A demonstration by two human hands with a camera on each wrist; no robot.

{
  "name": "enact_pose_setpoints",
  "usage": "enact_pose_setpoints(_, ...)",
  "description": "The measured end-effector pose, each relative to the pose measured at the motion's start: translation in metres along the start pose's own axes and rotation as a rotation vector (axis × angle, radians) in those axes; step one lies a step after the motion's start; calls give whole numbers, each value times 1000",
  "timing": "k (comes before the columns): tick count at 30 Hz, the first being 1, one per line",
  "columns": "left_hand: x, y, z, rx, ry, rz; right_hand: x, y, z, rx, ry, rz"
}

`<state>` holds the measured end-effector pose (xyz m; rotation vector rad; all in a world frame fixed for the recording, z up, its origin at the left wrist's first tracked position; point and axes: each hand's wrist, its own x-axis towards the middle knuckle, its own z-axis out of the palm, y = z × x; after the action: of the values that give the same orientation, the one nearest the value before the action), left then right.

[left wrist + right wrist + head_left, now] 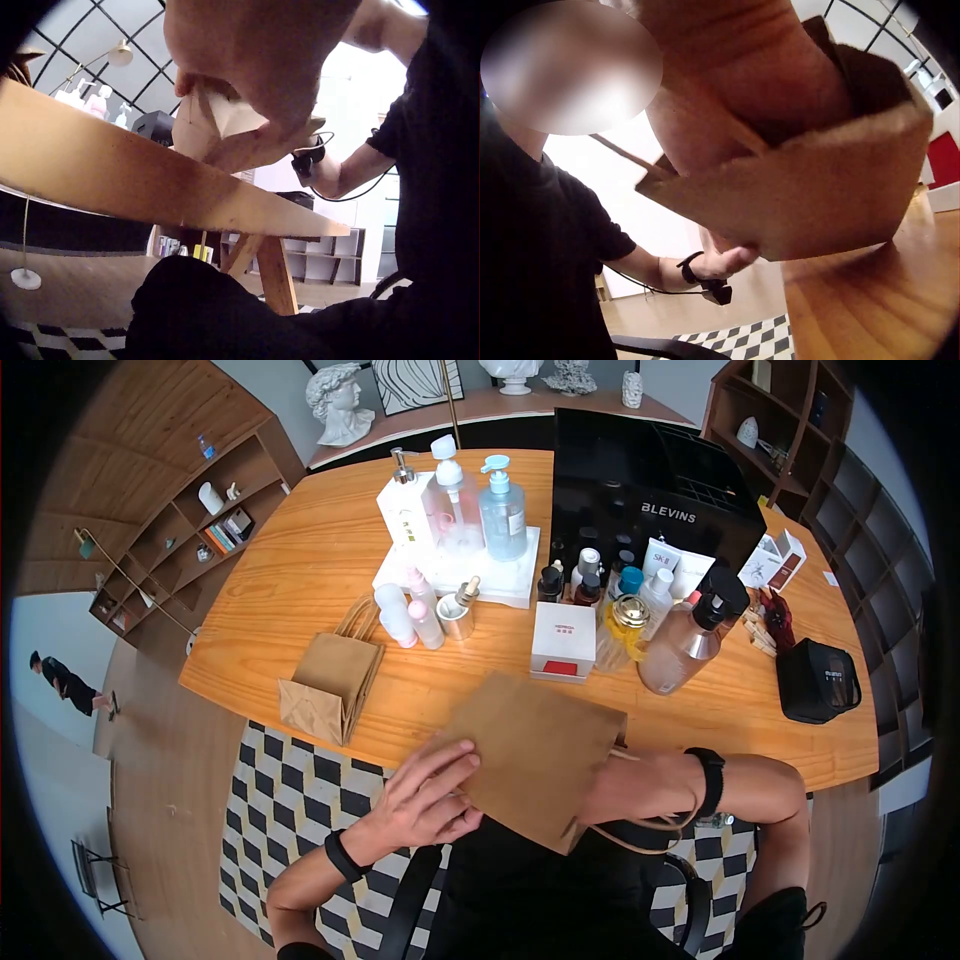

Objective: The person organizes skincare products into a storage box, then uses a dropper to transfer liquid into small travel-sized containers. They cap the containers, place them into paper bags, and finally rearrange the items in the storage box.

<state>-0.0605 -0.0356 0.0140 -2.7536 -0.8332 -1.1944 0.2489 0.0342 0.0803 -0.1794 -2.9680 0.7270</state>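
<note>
A brown paper bag [535, 750] lies on its side at the table's front edge, its mouth and cord handles [650, 830] toward the right. My right hand [742, 82] reaches through the mouth into the bag, and its fingers are hidden inside; I cannot tell how they lie. At the bag's left end, my left hand [430, 795] grips the folded bottom [225, 124] with bent fingers. A second brown paper bag [330, 685], folded flatter, rests on the table to the left.
Beyond the bag stand a white box [562, 640], a pump bottle [683, 650] and several cosmetic bottles. Small pink bottles [425, 622] sit further left. Behind are a white tray [520, 592] of dispensers and a big black box [650, 480]. A black pouch [818, 680] lies right.
</note>
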Motion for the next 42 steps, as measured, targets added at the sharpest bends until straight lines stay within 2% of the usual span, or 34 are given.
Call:
enact_pose_setpoints(4, 3, 2, 15, 20, 110, 42, -5, -2, 5, 186, -44, 5)
enact_pose_setpoints(6, 9, 6, 15, 104, 61, -61, 0, -16, 4, 675, 126, 268)
enact_pose_setpoints(7, 8, 6, 17, 103, 60, -62, 0, -11, 9, 676, 126, 269)
enact_pose_setpoints(9, 7, 6, 20, 75, 10, -118, 3, 3, 16, 269, -58, 100)
enact_pose_setpoints(13, 7, 4, 15, 63, 11, -111, 8, -9, 3, 138, -107, 109)
enact_pose_setpoints(15, 7, 2, 9, 62, 30, -165, 9, -19, -4, -209, 268, -118)
enact_pose_setpoints(16, 8, 1, 6, 65, 33, -168, 24, -33, -24, -153, 184, 10)
enact_pose_setpoints(18, 9, -3, -3, 131, 99, -181, 27, -50, -44, -359, 236, 39)
enact_pose_setpoints(19, 7, -6, -6, 132, 102, -185, 24, -58, -55, -358, 232, 36)
enact_pose_setpoints(21, 1, -12, -14, 225, 127, -186, 13, -70, -77, -233, 139, 232)
enact_pose_setpoints(22, -3, -13, -16, 256, 121, -206, 8, -71, -86, -234, 141, 232)
enact_pose_setpoints(24, -8, -9, -21, 272, 104, -222, -2, -70, -98, -214, 109, 507)
enact_pose_setpoints(25, -10, -8, -24, 287, 89, -240, -7, -66, -95, -212, 113, 506)
enact_pose_setpoints(27, -16, -7, -28, 308, 82, -219, -11, -51, -84, -286, 302, 491)
enact_pose_setpoints(29, -18, -4, -30, 330, 76, -197, -9, -41, -76, -277, 256, 464)
enact_pose_setpoints(31, -18, 1, -33, 176, 140, -364, -6, -34, -68, -269, 212, 437)
enact_pose_setpoints(32, -29, -5, -22, 98, 281, -377, -1, -34, -63, -218, 192, 447)
enact_pose_setpoints(33, -32, -1, -23, 104, 278, -374, 3, -33, -60, -167, 172, 455)
enact_pose_setpoints(35, -35, 9, -26, -320, 521, -866, 7, -29, -56, -126, 182, 424)
enact_pose_setpoints(36, -24, 13, -31, -373, 668, -896, 8, -29, -55, -84, 186, 396)
enact_pose_setpoints(39, -27, 0, -76, -69, 797, -982, 10, -28, -52, -53, 164, 374)
enact_pose_setpoints(41, -25, -15, -108, 72, 864, -925, 10, -26, -51, -39, 126, 365)
enact_pose_setpoints(42, -29, -22, -118, 231, 860, -866, 10, -26, -51, -27, 84, 366)
